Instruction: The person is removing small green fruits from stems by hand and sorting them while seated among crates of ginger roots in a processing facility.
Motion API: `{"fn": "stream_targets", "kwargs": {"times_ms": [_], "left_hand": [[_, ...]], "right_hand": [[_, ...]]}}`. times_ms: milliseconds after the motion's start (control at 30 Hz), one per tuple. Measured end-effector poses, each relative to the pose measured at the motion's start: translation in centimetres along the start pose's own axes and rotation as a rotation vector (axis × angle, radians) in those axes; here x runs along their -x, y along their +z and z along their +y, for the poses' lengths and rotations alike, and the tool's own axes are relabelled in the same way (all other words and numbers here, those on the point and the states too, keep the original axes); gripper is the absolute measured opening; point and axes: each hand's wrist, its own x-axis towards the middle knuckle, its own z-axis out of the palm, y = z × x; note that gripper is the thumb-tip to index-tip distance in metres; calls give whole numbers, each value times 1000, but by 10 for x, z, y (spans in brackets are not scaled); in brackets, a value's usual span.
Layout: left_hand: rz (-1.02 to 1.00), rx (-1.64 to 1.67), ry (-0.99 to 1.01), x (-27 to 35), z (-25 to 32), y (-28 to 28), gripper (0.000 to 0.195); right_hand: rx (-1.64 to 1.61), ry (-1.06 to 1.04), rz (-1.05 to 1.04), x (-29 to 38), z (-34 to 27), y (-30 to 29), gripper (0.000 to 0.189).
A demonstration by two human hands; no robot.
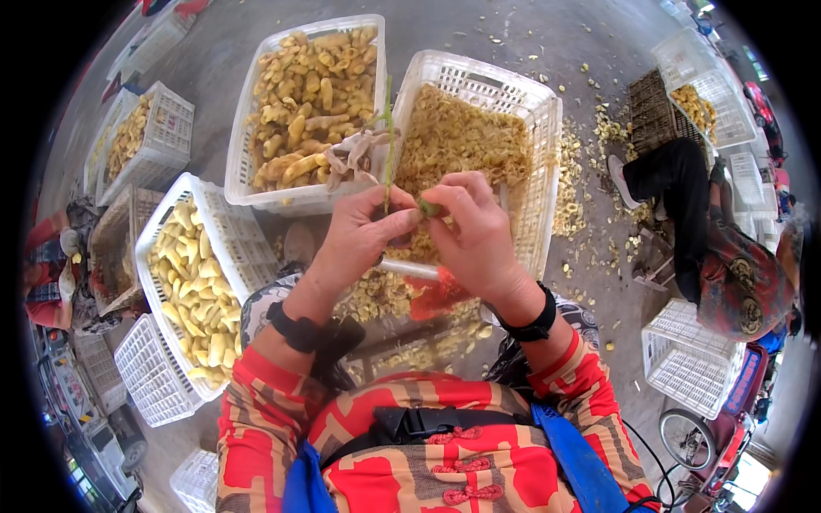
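A thin green plant stem (390,144) rises from my left hand (367,231), which grips its lower end. My right hand (474,221) pinches a small round green piece (428,207) between thumb and forefinger. My left thumb tip touches that piece too, so the hands nearly meet. Both are above a white plastic crate (545,211) holding brownish peelings (462,141). Just beyond my left hand, crumpled greyish gloves (354,157) lie on knobby yellow-brown rhizomes or tubers (308,109) in another white crate (237,160). My palms hide what is under them.
Pale peeled pieces (199,282) fill a tilted white crate (144,256) at my left. Red-orange mesh or cloth (431,296) hangs near the crate's front. Scraps (567,192) litter the concrete floor. Seated people (737,276) (64,269) are at both sides, among stacked crates (696,359).
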Motion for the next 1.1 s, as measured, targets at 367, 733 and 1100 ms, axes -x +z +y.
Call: {"fn": "stream_targets", "kwargs": {"times_ms": [367, 733, 1100], "left_hand": [[-27, -58, -110, -3, -5, -2, 12], [-44, 64, -183, -3, 0, -3, 7], [32, 37, -122, -3, 6, -15, 8]], "right_hand": [[424, -289, -148, 2, 1, 0, 20], [65, -6, -128, 4, -2, -5, 21], [-941, 593, -89, 0, -2, -17, 27]]}}
